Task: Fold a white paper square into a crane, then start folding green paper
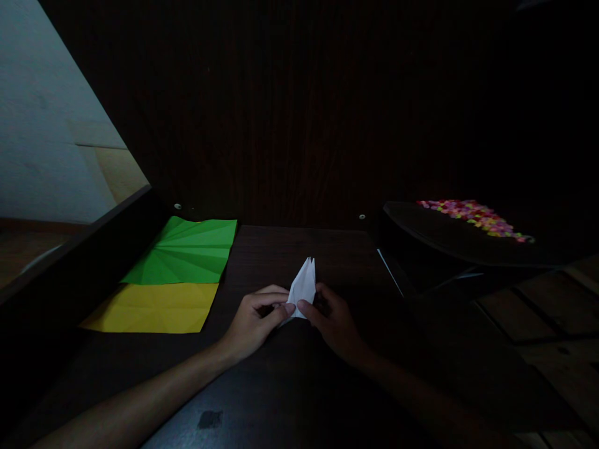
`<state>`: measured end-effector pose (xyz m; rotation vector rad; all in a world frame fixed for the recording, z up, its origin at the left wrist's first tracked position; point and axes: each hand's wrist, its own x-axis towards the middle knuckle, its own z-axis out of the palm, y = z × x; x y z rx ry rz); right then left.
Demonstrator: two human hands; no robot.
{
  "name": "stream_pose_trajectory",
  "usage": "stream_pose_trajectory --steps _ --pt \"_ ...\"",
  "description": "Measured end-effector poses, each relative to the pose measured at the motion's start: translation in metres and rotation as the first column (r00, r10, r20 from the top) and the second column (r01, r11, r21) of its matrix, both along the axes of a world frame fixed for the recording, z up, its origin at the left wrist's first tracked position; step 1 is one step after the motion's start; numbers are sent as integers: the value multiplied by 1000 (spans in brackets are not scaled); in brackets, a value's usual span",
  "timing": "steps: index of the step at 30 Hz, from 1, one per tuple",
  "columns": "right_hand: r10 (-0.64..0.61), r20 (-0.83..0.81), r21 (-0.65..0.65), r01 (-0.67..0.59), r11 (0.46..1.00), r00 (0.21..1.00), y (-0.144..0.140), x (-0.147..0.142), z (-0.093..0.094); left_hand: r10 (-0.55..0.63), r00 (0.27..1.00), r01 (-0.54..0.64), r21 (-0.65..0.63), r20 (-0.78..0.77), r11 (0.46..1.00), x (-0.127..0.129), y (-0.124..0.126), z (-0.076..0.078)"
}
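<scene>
Head view, near to far from folded white paper point(303, 289) at mid dark desk point(290, 386): left hand point(255, 319) and right hand point(333, 321) both pinch its near end, fingertips closed on it. Paper looks light, thin, easily creased; best held at folded edges, tip free. Left of it: yellow sheet point(150, 307), then creased green sheet point(185, 251). Far right: coloured beads point(472, 216).

You have one view only, from the camera on your head, looking forward and down across the dark counter point(299, 386). It sits close: your forearms enter from the bottom edge and your hands point(299, 318) meet just below centre. The far wall fills the top half, and the counter's left edge runs off at the left.
</scene>
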<state>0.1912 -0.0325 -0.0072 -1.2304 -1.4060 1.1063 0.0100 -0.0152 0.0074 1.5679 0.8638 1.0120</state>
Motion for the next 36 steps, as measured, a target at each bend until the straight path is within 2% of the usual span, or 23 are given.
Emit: stream_pose_trajectory --steps 4,7,10,17,25,30,36 --pt "56 -47 -6 -57 998 997 0 1 -1 60 997 -54 -112 50 992 1 2 -2" --pt "93 -99 -2 -94 996 991 0 1 -1 94 986 -61 -231 136 971 2 3 -5" --pt "95 -158 -17 -99 995 983 1 1 -1 114 978 -59 -296 172 953 4 3 -6" --pt "79 -216 8 -79 997 973 4 2 -1 126 943 -33 -293 307 956 8 2 -11" --pt "1 -64 111 7 994 998 7 6 -5 108 946 -28 -255 305 967 8 -2 -11" --pt "6 -87 115 4 993 996 8 6 -7 139 951 -72 -240 275 968 7 -2 -14" --pt "5 -144 103 10 995 990 10 6 -9 113 965 -46 -273 235 961 5 0 -16"
